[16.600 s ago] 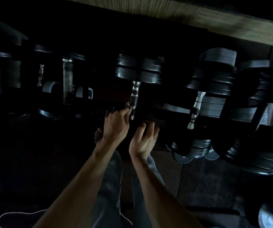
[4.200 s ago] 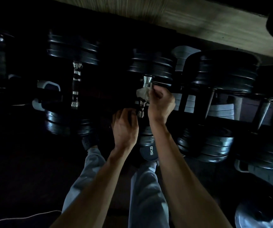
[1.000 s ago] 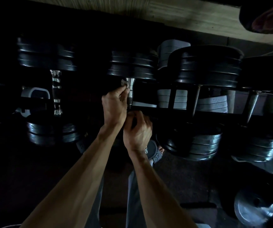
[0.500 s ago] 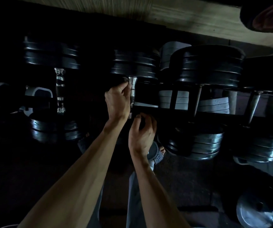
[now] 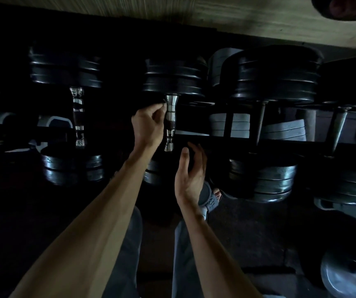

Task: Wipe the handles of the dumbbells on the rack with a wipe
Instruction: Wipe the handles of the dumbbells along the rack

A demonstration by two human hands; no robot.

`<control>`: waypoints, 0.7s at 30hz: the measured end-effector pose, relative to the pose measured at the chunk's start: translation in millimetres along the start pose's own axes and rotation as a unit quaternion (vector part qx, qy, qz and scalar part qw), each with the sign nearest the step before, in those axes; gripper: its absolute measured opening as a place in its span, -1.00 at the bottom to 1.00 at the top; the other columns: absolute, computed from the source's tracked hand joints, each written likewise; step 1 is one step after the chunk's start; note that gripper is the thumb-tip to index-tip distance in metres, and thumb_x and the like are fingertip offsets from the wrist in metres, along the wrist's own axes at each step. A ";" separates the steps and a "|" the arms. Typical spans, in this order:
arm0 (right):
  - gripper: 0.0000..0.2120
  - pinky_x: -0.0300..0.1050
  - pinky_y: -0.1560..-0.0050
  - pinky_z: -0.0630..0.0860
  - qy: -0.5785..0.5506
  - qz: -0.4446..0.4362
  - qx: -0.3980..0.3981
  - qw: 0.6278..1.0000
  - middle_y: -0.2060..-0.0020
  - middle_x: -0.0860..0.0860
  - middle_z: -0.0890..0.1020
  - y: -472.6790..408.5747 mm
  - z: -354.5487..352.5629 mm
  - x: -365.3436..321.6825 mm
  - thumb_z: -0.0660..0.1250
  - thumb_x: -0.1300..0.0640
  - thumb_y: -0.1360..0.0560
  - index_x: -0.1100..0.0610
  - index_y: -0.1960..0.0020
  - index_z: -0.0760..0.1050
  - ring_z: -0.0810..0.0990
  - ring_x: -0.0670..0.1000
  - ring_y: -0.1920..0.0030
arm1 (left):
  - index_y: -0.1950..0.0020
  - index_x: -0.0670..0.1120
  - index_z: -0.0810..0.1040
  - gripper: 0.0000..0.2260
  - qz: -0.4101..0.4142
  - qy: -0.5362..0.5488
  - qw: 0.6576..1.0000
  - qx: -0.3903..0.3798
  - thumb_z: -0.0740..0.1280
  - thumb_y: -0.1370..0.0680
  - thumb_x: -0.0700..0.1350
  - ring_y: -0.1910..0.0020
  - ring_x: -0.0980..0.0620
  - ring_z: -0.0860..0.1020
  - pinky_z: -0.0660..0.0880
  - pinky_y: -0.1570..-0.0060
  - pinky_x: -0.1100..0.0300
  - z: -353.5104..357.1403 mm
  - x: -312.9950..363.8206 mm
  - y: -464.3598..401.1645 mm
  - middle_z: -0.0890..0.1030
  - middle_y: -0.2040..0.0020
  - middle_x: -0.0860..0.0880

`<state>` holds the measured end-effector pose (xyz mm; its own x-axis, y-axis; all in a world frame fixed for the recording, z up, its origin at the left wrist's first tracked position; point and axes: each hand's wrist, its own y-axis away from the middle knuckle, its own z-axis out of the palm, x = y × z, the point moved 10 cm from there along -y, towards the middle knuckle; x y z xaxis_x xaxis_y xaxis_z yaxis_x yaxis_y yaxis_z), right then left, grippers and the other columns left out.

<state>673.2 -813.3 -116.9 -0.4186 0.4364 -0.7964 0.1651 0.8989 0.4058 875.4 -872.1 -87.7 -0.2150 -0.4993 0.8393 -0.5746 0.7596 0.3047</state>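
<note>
Black plate dumbbells lie in a row on a dark rack [image 5: 280, 140]. The middle dumbbell's chrome handle [image 5: 170, 117] runs away from me towards its far plates [image 5: 172, 78]. My left hand [image 5: 147, 125] is against the handle's left side near its far end, fingers curled, pinching a small dark scrap that seems to be the wipe [image 5: 162, 101]; most of it is hidden. Just below the handle's near end my right hand [image 5: 190, 175] hangs free with relaxed fingers and holds nothing.
Another dumbbell with a chrome handle [image 5: 78, 117] lies to the left. Bigger dumbbells [image 5: 276, 76] crowd the right side. Grey plates [image 5: 230, 125] sit behind the rack bar. A loose plate [image 5: 349, 274] lies on the floor at bottom right, and my sandalled foot [image 5: 211, 198] is under the rack.
My right hand has let go near the handle's near end, opened and dropped back a little. My left hand stays curled at the handle's far end.
</note>
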 end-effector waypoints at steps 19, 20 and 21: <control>-0.59 0.13 -0.22 0.51 0.004 -0.030 0.031 0.999 -0.23 -0.02 0.55 -1.5 -4.2 -1.6 0.13 -0.22 -0.56 0.02 -0.12 0.57 0.52 0.00 -0.25 | -0.04 -0.19 0.68 -0.85 -0.008 -0.021 0.999 0.033 0.33 -0.61 -0.18 0.23 0.45 0.57 0.45 0.18 0.55 0.0 -5.0 18.0 0.57 0.22 0.24; -0.58 0.13 -0.22 0.51 0.004 -0.028 0.028 0.999 -0.23 -0.01 0.55 -1.3 -3.8 -2.2 0.13 -0.22 -0.55 0.03 -0.12 0.57 0.52 0.00 -0.24 | -0.04 -0.21 0.68 -0.85 -0.022 -0.018 0.999 0.037 0.33 -0.62 -0.19 0.24 0.47 0.55 0.44 0.19 0.56 1.6 -7.0 14.2 0.55 0.23 0.25; -0.58 0.13 -0.22 0.51 0.006 -0.029 0.025 0.999 -0.22 -0.01 0.55 -1.7 -4.1 -3.9 0.13 -0.22 -0.55 0.04 -0.11 0.57 0.52 0.00 -0.23 | -0.05 -0.21 0.68 -0.84 -0.031 -0.014 0.999 0.040 0.32 -0.62 -0.20 0.26 0.49 0.54 0.44 0.20 0.56 3.5 -8.6 13.0 0.54 0.23 0.26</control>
<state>670.9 -816.7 -112.6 -0.4389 0.3826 -0.8130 0.1846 0.9239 0.3351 867.0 -859.3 -92.6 -0.1976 -0.5569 0.8067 -0.6492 0.6910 0.3179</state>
